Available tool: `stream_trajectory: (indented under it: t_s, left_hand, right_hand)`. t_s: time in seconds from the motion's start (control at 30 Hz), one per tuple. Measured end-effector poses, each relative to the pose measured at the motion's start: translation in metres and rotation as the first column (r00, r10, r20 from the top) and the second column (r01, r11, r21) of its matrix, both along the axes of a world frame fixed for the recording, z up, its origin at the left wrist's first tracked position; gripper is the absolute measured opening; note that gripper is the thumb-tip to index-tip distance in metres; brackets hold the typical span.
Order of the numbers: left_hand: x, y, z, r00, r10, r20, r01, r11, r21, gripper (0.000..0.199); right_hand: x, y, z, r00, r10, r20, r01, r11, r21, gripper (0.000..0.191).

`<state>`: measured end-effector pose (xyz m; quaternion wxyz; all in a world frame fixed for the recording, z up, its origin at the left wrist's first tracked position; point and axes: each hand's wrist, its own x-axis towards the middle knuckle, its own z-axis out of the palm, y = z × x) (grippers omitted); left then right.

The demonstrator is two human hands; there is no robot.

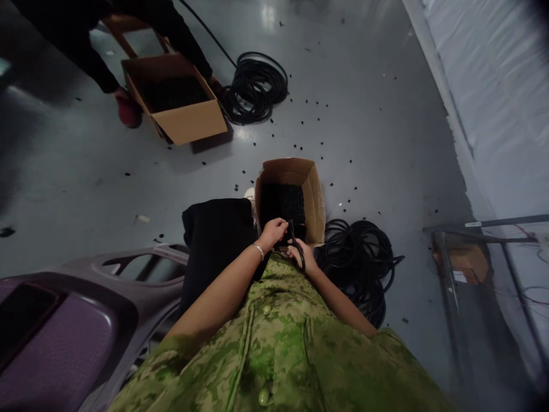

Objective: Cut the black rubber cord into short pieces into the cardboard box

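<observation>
My left hand [274,231] is closed in a pinch above a cardboard box [315,203], and whatever lies between its fingertips is too small to make out. Close beside it, my right hand [305,256] is wrapped around black-handled scissors [294,236], as far as their shape shows. The tip of the scissors points up toward the left fingertips. Inside the box lies a heap of small black pieces [292,200]. A tangled coil of black hose or cable [360,257] rests on the floor to the right of my right hand.
Ahead to the left, another person's dark sleeves or legs [92,63] flank a larger open box [193,121] with dark contents. Another black coil [257,86] lies beside it. Small black pieces dot the floor [364,114]. A purple-grey chair [77,337] stands left, a metal frame [446,263] right.
</observation>
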<state>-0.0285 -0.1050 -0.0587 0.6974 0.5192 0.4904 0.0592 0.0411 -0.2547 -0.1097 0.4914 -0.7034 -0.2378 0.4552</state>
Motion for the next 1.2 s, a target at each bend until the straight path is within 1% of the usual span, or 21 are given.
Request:
stream_trajectory:
  t_s: [0.13, 0.37, 0.63, 0.77, 0.9, 1.07, 1.2]
  left_hand:
    - [0.000, -0.001, -0.003, 0.999, -0.040, -0.017, 0.041, 0.999, 0.031, 0.018]
    - [-0.001, -0.002, -0.006, 0.984, -0.161, -0.072, 0.169, 0.978, 0.124, 0.017]
    - [-0.003, -0.004, -0.006, 0.976, -0.206, -0.069, 0.216, 0.954, 0.207, 0.016]
    - [-0.005, -0.005, -0.005, 0.970, -0.234, -0.060, 0.242, 0.938, 0.250, 0.016]
    - [-0.006, -0.006, -0.005, 0.965, -0.257, -0.052, 0.262, 0.936, 0.234, 0.018]
    - [-0.005, -0.005, -0.007, 0.971, -0.233, -0.049, 0.238, 0.958, 0.160, 0.019]
    - [-0.004, -0.004, -0.005, 0.975, -0.219, -0.036, 0.222, 0.969, 0.106, 0.021]
  right_hand:
    - [0.000, 0.005, 0.002, 1.000, 0.002, -0.014, -0.002, 1.000, 0.008, 0.035]
    - [-0.001, 0.006, 0.004, 0.998, -0.017, -0.067, 0.019, 0.999, 0.033, 0.033]
    - [0.000, 0.005, 0.006, 0.995, -0.030, -0.095, 0.033, 0.999, 0.038, 0.042]
    - [-0.001, 0.004, 0.008, 0.998, -0.021, -0.061, 0.022, 1.000, 0.018, 0.043]
    - [-0.002, 0.001, 0.008, 0.999, 0.004, 0.033, -0.004, 1.000, 0.004, 0.043]
    - [-0.003, 0.000, 0.002, 0.989, 0.004, 0.149, -0.001, 1.000, -0.019, 0.041]
    - [-0.004, -0.001, -0.002, 0.973, 0.010, 0.231, -0.006, 1.000, -0.018, 0.042]
